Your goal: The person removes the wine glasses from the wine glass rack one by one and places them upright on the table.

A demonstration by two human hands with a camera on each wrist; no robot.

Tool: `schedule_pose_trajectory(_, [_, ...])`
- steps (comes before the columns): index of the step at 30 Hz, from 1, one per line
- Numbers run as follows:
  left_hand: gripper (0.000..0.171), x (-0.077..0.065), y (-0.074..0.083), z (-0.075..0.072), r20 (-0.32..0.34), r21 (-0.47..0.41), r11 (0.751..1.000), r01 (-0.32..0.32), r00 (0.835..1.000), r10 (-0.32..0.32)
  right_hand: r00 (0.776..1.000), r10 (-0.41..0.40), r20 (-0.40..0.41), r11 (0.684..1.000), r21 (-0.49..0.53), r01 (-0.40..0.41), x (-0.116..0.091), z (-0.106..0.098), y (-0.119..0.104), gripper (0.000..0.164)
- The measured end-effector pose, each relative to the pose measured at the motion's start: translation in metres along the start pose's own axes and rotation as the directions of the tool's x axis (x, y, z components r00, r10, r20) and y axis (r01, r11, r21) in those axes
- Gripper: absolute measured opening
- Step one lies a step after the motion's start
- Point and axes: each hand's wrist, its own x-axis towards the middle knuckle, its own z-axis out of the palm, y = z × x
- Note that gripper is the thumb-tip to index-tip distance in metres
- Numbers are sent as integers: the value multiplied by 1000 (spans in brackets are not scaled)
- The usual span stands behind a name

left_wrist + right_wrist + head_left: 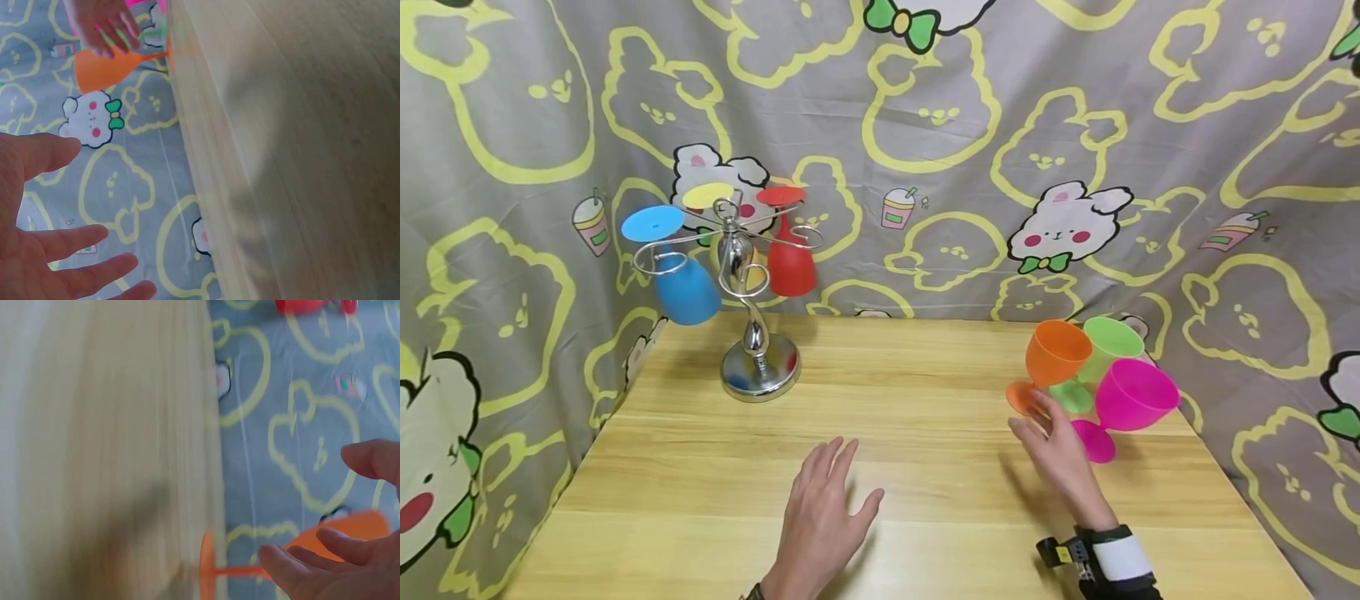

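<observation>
The fingers of the right hand [1063, 450] are slightly bent, the thumb held apart, and pinch nothing; their tips lie by the foot of the orange goblet [1060, 358], though contact cannot be told. From them the goblet is up the frame, right of centre in the head view, its long axis upright on the counter [910, 392]. The left hand [826, 508], lower centre, is farther off, fingers spread and holding nothing. Beside the orange goblet stand the green goblet [1111, 346] and the magenta goblet [1138, 398]; the metal rack [756, 340] stands upper left.
</observation>
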Motion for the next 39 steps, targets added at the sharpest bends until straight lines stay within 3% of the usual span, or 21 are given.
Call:
schedule_pose_trajectory(7, [65,1,3,-2,24,8,1000,16,1000,-16,991,-131,39,990,-44,133,-23,30,-23,70])
schedule_pose_trajectory(12, [65,3,3,-4,24,30,1000,-2,1000,1,964,-255,77,951,-160,265,-39,47,-38,67])
schedule_pose_trajectory(15, [64,6,2,-7,21,36,999,-14,1000,13,953,-290,82,929,-214,301,-45,54,-43,66])
schedule_pose_trajectory(19, [63,15,-1,-18,30,34,999,-15,999,14,956,-280,88,926,-238,294,-51,60,-46,65])
schedule_pose_trajectory(25, [60,38,-4,-51,98,18,1000,18,995,-19,956,-278,95,929,-226,293,-56,64,-44,63])
schedule_pose_trajectory(28, [58,52,-4,-73,96,17,1000,18,995,-20,952,-289,106,928,-214,305,-57,66,-43,62])
schedule_pose_trajectory(34, [45,82,1,-121,-22,-16,998,-61,998,61,956,-276,103,934,-207,292,-59,66,-42,63])
schedule_pose_trajectory(39, [41,110,4,-160,-148,5,984,-176,973,175,956,-275,102,931,-219,292,-59,65,-40,62])
